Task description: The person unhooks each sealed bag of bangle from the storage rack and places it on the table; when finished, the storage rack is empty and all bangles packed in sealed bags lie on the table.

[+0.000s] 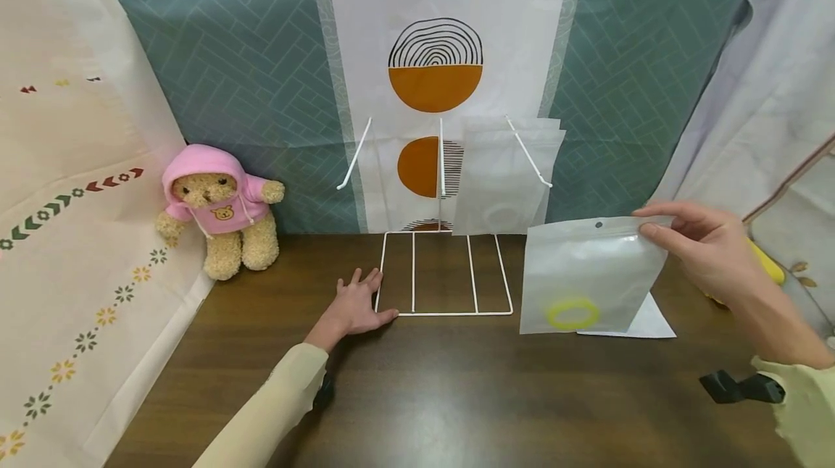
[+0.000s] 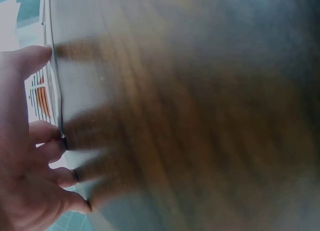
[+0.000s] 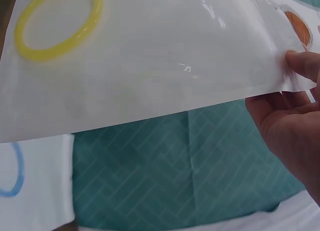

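Observation:
My right hand (image 1: pixel 711 247) pinches the top right corner of a translucent zip bag (image 1: pixel 587 254) between thumb and fingers. The bag hangs upright above the table, with a small hole near its top edge and a yellow ring (image 3: pixel 45 54) inside at the bottom. To its left stands a white wire display rack (image 1: pixel 450 314) with three prongs pointing forward. Another translucent bag (image 1: pixel 502 196) hangs at the right prong. With fingers spread, my left hand (image 1: pixel 355 306) rests on the table and touches the rack base's front left corner.
A white sheet or bag (image 1: pixel 652 319) lies on the table (image 1: pixel 417 395) behind the held bag. A teddy bear (image 1: pixel 225 211) in a pink hoodie sits at the back left. Something yellow (image 1: pixel 766 261) is partly hidden behind my right wrist. Patterned cloth (image 1: pixel 261 55) covers the back wall.

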`<move>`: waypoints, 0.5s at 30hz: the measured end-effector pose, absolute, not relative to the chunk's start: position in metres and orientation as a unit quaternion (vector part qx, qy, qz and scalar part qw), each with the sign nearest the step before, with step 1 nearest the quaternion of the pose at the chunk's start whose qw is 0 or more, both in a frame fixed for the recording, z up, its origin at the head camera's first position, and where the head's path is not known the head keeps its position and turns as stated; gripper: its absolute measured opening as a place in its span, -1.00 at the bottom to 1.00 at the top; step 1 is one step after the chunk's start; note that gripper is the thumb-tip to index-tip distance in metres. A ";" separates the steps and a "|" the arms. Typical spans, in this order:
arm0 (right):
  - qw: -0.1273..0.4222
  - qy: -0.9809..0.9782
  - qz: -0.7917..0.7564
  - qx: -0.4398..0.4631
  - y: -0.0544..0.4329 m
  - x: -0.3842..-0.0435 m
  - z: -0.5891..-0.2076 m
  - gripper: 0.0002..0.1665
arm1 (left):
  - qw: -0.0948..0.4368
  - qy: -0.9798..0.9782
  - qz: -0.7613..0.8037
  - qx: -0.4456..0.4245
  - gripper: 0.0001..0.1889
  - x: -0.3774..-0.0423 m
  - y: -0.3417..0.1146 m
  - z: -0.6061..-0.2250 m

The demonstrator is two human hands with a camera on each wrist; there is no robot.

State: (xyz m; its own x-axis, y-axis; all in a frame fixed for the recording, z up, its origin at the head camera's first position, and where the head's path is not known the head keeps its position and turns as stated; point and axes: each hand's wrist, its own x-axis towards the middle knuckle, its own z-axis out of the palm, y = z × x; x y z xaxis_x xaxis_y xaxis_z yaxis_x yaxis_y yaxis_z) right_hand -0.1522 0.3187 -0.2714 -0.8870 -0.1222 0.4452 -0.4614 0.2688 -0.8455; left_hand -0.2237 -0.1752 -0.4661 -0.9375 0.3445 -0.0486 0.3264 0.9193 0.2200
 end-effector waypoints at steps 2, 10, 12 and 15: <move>0.149 -0.769 0.591 0.193 0.327 -0.146 -0.277 -0.65 | 0.045 0.978 0.108 0.172 -0.02 -0.223 -0.174 -0.466; 0.171 -0.834 0.516 0.091 0.360 -0.112 -0.295 -0.67 | 0.044 0.979 0.107 0.168 -0.02 -0.225 -0.176 -0.461; 0.184 -0.831 0.516 0.095 0.368 -0.108 -0.299 -0.64 | 0.043 0.979 0.108 0.165 -0.02 -0.225 -0.177 -0.458; 0.191 -0.779 0.581 0.139 0.379 -0.106 -0.308 -0.61 | 0.042 0.980 0.109 0.160 -0.03 -0.227 -0.180 -0.456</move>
State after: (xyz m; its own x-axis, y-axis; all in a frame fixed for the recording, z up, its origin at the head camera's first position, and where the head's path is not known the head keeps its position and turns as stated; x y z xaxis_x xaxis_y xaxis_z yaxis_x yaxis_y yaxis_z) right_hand -0.1059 0.3792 -0.3080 -0.8883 0.0049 0.4593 -0.4390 0.2851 -0.8521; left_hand -0.2268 -0.1796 -0.4557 -0.9454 0.3226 -0.0468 0.3043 0.9249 0.2279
